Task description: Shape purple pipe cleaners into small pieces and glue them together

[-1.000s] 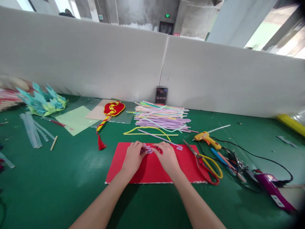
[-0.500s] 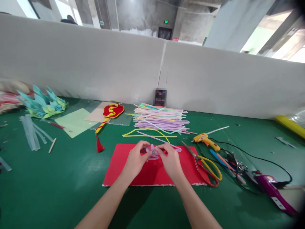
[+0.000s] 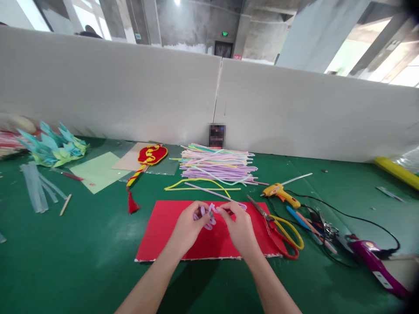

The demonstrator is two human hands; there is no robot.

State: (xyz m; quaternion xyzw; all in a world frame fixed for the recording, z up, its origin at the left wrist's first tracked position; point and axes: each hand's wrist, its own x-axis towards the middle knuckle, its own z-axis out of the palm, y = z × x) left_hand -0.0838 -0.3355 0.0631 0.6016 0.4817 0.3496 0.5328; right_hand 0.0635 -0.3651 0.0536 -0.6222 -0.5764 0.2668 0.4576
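My left hand (image 3: 188, 226) and my right hand (image 3: 240, 226) meet over a red sheet (image 3: 160, 237) on the green table. Both pinch a lilac pipe cleaner (image 3: 209, 216) that is bent into small loops between the fingertips. Its long straight tail runs away toward the far left across the sheet's top edge. Fingers of both hands are curled closed around the loops.
A stack of pastel pipe cleaners (image 3: 218, 165) lies behind the sheet, with a yellow one (image 3: 199, 183) bent in front. Scissors (image 3: 281, 229), a yellow glue gun (image 3: 281, 194) and a purple tool (image 3: 376, 261) lie to the right. A red tasselled ornament (image 3: 149, 159), paper flowers (image 3: 54, 146) and clear strips (image 3: 34, 189) are left.
My hands lifted the looped pipe cleaner off the red sheet and drew slightly nearer; the loops have been worked tighter between my fingers. The camera tilted a little.
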